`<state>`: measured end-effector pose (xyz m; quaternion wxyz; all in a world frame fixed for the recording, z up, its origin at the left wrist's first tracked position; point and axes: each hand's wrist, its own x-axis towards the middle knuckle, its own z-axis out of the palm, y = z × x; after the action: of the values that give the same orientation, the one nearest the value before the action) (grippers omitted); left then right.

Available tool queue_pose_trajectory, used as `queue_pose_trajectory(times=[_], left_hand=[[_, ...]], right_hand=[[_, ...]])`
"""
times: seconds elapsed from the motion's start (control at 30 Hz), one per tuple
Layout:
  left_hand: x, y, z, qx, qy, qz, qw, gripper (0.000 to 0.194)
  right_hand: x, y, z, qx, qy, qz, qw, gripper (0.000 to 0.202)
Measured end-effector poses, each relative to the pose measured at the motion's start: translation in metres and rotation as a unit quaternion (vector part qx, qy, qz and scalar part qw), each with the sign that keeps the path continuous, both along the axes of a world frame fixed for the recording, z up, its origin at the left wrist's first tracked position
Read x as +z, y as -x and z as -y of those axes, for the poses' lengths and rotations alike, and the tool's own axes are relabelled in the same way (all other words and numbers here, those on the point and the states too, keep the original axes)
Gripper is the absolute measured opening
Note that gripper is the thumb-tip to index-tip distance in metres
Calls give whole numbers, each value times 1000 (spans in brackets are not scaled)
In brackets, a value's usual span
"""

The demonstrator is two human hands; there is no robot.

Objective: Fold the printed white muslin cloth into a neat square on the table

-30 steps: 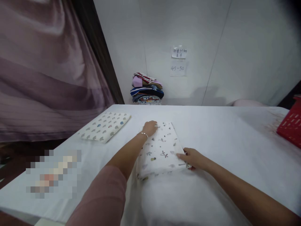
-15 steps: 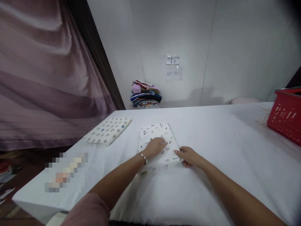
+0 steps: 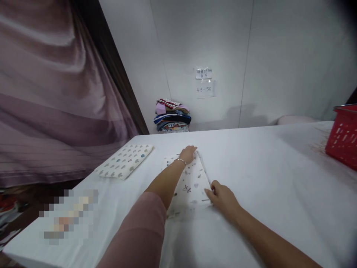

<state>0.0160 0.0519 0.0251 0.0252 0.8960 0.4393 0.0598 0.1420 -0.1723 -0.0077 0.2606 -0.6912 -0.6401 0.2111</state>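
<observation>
Left hand [image 3: 188, 153] just moved to the printed cloth [image 3: 192, 186], far edge, flattish, probably smoothing. Right hand [image 3: 223, 196] half-curled, cloth's near-right corner, grip unclear.

The cloth [image 3: 196, 176] is displaying grey and brown motifs on white; the second cloth [image 3: 125, 162], grey and blue on cream. The basket [image 3: 343, 138] is showing red, the curtain [image 3: 50, 93] mauve bands.

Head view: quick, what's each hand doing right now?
Left hand: over the far end of the white printed cloth; open or closed can't be told.
Right hand: closed, holding that cloth near its near right corner.
</observation>
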Motion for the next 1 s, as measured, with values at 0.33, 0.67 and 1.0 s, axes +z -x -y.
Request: queue_pose_trajectory(times=[0.33,0.67,1.0], left_hand=[[-2,-4,-20,-38,5,-25,999,46],[6,-2,-24,37,20,48,998,23],[-16,-21,-27,41,78,117,989,30]], right_hand=[[-3,3,-3,44,-19,70,996,20],[-4,5,-1,51,-20,99,994,17],[-2,4,-2,54,4,82,995,19]])
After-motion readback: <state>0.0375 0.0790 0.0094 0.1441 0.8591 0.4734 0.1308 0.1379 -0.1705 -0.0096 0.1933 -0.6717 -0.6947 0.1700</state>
